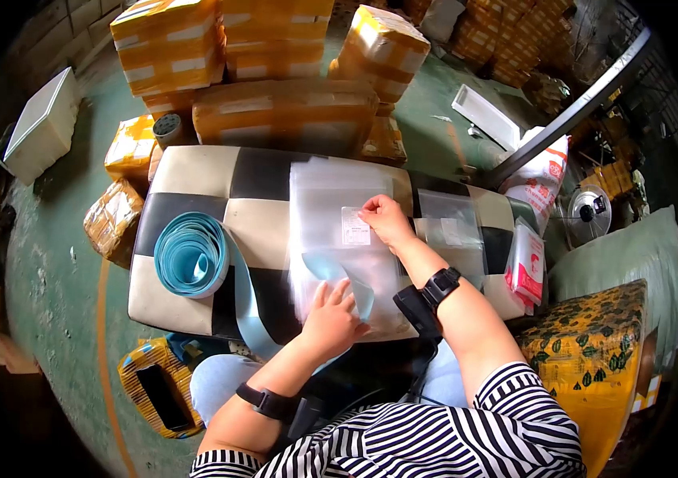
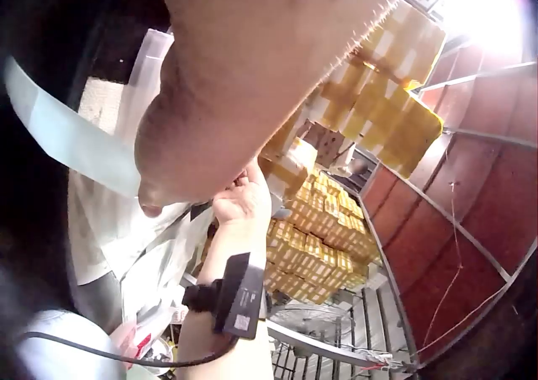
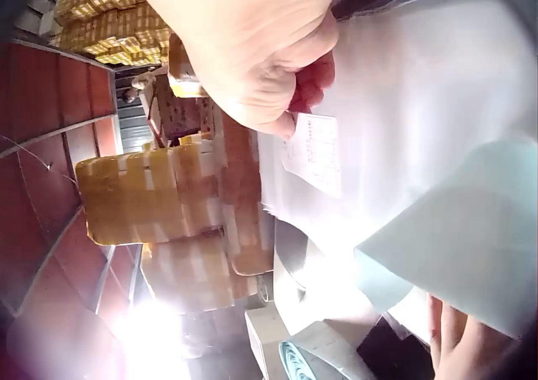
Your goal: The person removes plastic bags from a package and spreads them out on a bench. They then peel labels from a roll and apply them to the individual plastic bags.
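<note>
My right hand (image 1: pixel 387 221) pinches the corner of a small white printed label (image 1: pixel 355 226) between thumb and fingertips. The label lies over a stack of clear plastic bags (image 1: pixel 315 185) on a checkered padded bench. Closer to my body, my left hand (image 1: pixel 329 320) has its fingers extended over the lower part of the stack, right by the loose end of a light blue strip (image 1: pixel 359 291). In the right wrist view that strip (image 3: pixel 471 237) partly covers the left fingers. It runs back to a blue roll (image 1: pixel 190 253) standing on the bench's left side.
Taped cartons (image 1: pixel 283 115) are stacked behind the bench (image 1: pixel 263 219). More clear bags (image 1: pixel 449 231) and a red-and-white packet (image 1: pixel 525 267) lie to the right. A slanted metal post (image 1: pixel 570 103) rises at the back right. A yellow wrapped parcel (image 1: pixel 586 342) sits beside me.
</note>
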Action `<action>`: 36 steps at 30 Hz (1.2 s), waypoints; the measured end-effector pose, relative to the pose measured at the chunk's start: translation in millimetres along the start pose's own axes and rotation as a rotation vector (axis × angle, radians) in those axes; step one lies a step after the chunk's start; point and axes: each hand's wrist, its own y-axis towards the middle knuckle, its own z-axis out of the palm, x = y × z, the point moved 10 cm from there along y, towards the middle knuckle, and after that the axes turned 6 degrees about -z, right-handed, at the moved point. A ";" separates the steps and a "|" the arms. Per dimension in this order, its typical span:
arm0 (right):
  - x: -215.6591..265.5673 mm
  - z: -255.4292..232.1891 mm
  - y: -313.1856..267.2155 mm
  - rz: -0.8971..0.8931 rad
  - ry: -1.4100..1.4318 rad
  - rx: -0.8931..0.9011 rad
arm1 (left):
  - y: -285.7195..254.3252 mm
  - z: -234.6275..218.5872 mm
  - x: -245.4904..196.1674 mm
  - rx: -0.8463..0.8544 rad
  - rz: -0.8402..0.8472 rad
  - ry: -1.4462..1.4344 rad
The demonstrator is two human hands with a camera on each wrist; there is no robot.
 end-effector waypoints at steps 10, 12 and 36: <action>-14.4 11.4 13.1 -0.041 -0.232 0.005 | 0.4 1.4 1.8 0.029 -0.034 -0.035; -5.8 13.3 9.9 -0.058 -0.348 -0.003 | -0.1 2.0 2.2 0.029 -0.037 -0.037; 38.9 75.0 -61.7 -0.677 -1.124 0.285 | 0.2 10.2 1.0 0.057 -0.028 -0.028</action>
